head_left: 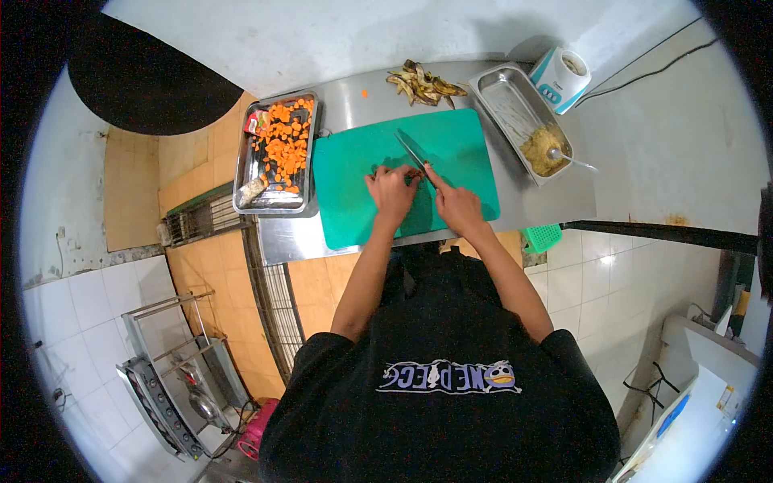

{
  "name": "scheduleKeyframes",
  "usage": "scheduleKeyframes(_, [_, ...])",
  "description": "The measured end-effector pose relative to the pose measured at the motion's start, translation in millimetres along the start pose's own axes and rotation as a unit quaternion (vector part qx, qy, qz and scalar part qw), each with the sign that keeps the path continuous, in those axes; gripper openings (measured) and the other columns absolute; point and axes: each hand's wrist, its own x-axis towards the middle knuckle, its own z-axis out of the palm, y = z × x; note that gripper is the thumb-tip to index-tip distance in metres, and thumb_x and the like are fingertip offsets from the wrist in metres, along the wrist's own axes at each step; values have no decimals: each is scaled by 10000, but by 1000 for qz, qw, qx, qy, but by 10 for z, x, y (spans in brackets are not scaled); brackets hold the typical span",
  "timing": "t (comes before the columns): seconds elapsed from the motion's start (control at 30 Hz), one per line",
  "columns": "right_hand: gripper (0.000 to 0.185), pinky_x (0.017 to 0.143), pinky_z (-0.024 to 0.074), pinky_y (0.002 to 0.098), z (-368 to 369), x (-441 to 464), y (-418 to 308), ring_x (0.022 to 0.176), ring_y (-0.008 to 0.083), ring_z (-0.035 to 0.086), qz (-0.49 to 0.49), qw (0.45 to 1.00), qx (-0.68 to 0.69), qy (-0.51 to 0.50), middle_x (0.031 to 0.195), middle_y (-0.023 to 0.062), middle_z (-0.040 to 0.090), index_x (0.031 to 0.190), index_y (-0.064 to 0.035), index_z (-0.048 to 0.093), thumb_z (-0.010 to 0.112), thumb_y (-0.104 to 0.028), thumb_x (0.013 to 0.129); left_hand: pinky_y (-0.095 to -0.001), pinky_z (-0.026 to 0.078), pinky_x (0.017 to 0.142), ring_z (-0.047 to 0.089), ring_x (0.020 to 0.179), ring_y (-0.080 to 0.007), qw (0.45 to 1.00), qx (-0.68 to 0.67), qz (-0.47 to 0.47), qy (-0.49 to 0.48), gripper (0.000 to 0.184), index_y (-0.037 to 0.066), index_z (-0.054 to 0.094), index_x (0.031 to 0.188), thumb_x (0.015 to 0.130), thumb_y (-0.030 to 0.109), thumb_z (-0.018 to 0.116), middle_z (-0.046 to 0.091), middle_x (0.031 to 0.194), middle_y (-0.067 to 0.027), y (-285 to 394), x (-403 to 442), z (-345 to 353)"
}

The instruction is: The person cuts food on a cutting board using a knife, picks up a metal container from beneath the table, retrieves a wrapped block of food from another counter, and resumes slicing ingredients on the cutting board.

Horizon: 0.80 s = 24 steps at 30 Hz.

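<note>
My right hand (460,211) grips a kitchen knife (411,146), its index finger stretched along the blade, which points to the far left over the green cutting board (354,173). Beside it, the closed fingers of my left hand (392,193) press down on the board. They are pinched at a small brownish thing partly hidden by the fingertips, too small to name. The blade's near end lies close to these fingertips; whether it touches the piece I cannot tell.
Left of the board stands a metal tray (309,179) of chopped carrots (286,149) with a red packet. Brown peels (424,84) lie behind the board. At right are a metal pan (501,88) with yellowish mash (541,151) and a spoon, and a white-and-teal appliance (561,80).
</note>
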Motion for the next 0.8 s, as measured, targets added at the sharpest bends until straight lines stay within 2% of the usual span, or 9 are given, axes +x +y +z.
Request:
scheduleKeyframes(0.07, [624,678,534,586,20,18,8,697,438,664,3,1000,2,-1,741,214,664,1571,-417,332,502,-211,1007,-465,378,850,643,920,-237,1000,4,-2,0,116,247,796,867,765,301,813,756,828,23,11,6,-19])
scheduleKeyframes(0.17, [633,704,530,587,135,3,43,709,436,665,13,1000,-12,-10,741,216,663,1578,-418,317,497,-206,1010,-465,375,857,638,926,-235,1000,13,12,20,112,251,806,863,762,299,817,756,833,19,3,-6,-20])
scheduleKeyframes(0.4, [635,757,523,578,61,29,53,733,450,662,7,1000,3,-20,761,227,664,1588,-405,304,485,-204,1013,-464,374,860,629,946,-230,999,34,7,2,132,243,815,882,764,301,820,763,883,24,-16,31,-9])
scheduleKeyframes(0.5, [631,741,525,573,68,-12,49,721,441,659,14,1000,24,-7,743,218,660,1586,-401,309,488,-210,1011,-464,375,860,627,956,-227,999,28,15,-9,131,240,817,882,766,301,819,764,903,27,-29,-2,35])
scheduleKeyframes(0.57, [626,709,526,567,70,22,57,694,430,653,10,1000,-5,-27,720,206,654,1581,-398,322,492,-214,1008,-484,398,842,634,936,-228,1000,21,17,1,137,283,818,908,780,331,804,770,916,21,-50,23,64])
scheduleKeyframes(0.8, [641,659,519,565,49,50,101,654,422,644,-11,999,31,7,687,189,645,1581,-380,332,499,-186,994,-479,398,828,636,929,-231,999,16,41,22,115,277,816,887,774,297,800,770,911,17,-101,55,101])
